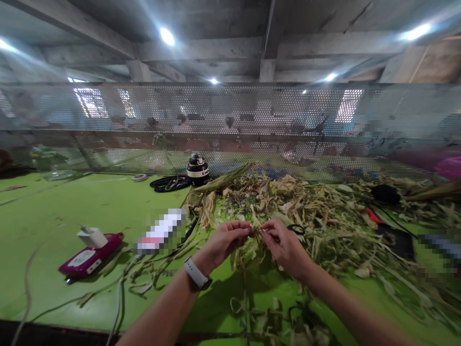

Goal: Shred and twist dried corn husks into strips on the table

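My left hand (pixel 230 238), with a white-strapped watch (pixel 196 274) on its wrist, is closed in a pinch at the middle of the table. Close to its right, my right hand (pixel 283 245) pinches as well. Between the fingertips of both is a pale dried corn husk (pixel 255 218), with strips hanging below. Its exact grip points are partly hidden by the fingers. Behind the hands spreads a heap of dried corn husks (pixel 295 202). A black loop like a scissors handle (pixel 296 229) shows just past my right hand.
A maroon power strip (pixel 91 257) with a white charger (pixel 92 237) lies left, its cables crossing the green table (pixel 54 206). Near it lies a blurred-out phone-like object (pixel 162 232). A black lidded bottle (pixel 198 169) stands before the perforated metal screen (pixel 230 105). More husk strips (pixel 273 319) lie at the front.
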Tool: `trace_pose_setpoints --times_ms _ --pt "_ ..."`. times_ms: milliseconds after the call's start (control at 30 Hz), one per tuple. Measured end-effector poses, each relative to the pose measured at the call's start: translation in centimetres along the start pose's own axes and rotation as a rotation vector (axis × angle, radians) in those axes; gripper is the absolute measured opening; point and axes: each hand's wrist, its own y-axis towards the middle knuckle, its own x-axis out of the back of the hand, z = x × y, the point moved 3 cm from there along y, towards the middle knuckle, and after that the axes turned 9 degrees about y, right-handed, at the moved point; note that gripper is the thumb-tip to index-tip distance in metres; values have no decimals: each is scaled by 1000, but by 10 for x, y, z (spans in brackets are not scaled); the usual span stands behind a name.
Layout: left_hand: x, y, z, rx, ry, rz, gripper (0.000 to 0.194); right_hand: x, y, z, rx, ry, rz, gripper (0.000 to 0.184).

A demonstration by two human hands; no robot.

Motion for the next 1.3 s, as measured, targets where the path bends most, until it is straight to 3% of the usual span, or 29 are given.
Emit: trace_pose_setpoints --times_ms 300,433,600,867,1167,1300 --pt "-3 0 2 -52 90 -15 23 2 4 0 -3 -18 97 15" --pt "-4 -2 2 -75 94 3 27 5 6 -1 -18 -9 74 16" --pt "-5 -2 2 -73 99 27 29 6 4 -3 -105 163 -32 16" --pt "-5 -3 2 -33 23 29 28 3 10 -7 -327 551 158 29" --pt "-5 -1 4 -66 41 3 22 1 12 -9 -354 579 90 36" --pt "-6 1 9 -24 -61 -38 24 0 12 -8 -333 594 97 35"
